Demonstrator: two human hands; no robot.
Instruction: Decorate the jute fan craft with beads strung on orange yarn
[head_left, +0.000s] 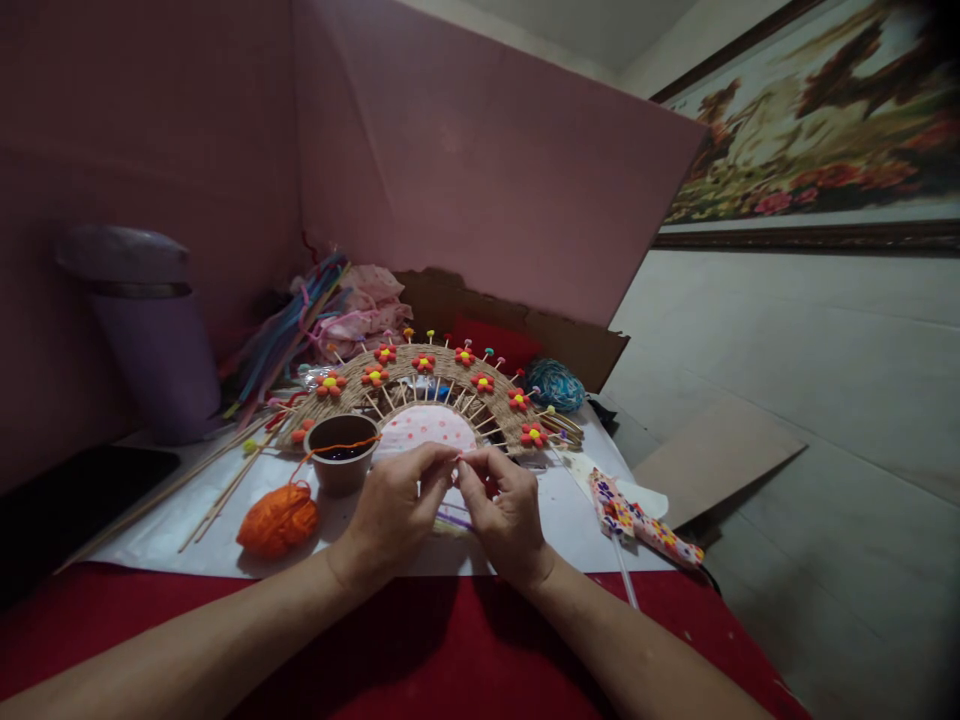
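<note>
Both hands meet over the near edge of the white sheet (187,525). Between their fingertips is a small piece (457,457), too tiny to make out from here. The left hand (394,510) has thumb and forefinger pressed together on one end. The right hand (506,510) pinches the other end the same way, and its other fingers are curled in. Some purple strands (450,520) show just under the hands, mostly hidden by them.

Right behind the fingertips lies a pink dotted half-disc (425,425). It sits inside a twine-wrapped arch (442,362) that is studded with red flowers and joined to the disc by short sticks. The knuckles cover the disc's lower edge.

Just left of the left hand stands a brown cup (341,460) with dark liquid in it. An orange thread (341,447) crosses its rim and runs down to an orange yarn ball (277,520) beside the wrist. Long wooden sticks (217,480) lie slanted further left, near a purple bin (157,340) and a bundle of pipe cleaners (292,335).

To the right, a patterned glue gun (637,520) rests at the sheet's corner. A blue yarn ball (555,385) sits at the arch's far end. A pink board (487,170) walls off the back, and red cloth (450,640) covers the table under the forearms.
</note>
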